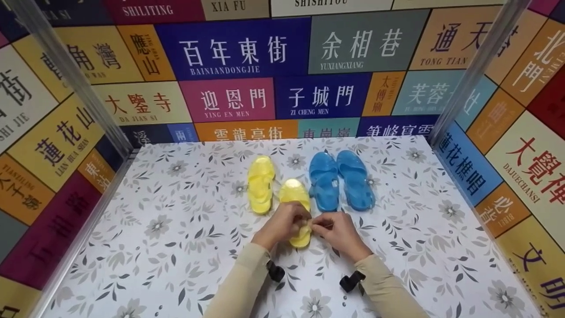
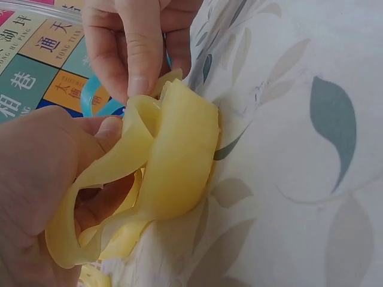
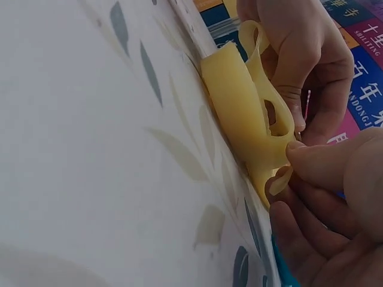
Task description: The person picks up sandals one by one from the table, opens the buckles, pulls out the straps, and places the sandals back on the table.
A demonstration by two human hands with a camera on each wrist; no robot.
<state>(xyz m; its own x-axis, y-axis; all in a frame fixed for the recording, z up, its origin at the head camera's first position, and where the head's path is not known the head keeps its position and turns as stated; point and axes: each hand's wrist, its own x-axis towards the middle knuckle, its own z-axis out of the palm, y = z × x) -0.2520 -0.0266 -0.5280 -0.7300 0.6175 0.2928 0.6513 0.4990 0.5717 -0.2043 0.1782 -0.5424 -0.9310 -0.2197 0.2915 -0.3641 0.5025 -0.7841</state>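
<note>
A yellow sandal (image 1: 294,189) lies sole down on the flowered tabletop, toe pointing away, between both hands. My left hand (image 1: 284,221) grips its strap from the left; in the left wrist view the ankle strap (image 2: 72,239) loops over that palm. From the right, my right hand (image 1: 339,229) pinches the strap's free end (image 3: 279,181) between thumb and forefinger. The two hands' fingertips almost meet at the sandal's right side. Fingers partly hide the fastening, so I cannot tell whether it is joined.
A second yellow sandal (image 1: 260,187) lies to the left, farther back. Two blue sandals, one nearer (image 1: 324,176) and one farther right (image 1: 356,181), stand side by side behind my right hand. Walls with printed place names (image 1: 234,48) enclose the table (image 1: 167,265) at the back and sides.
</note>
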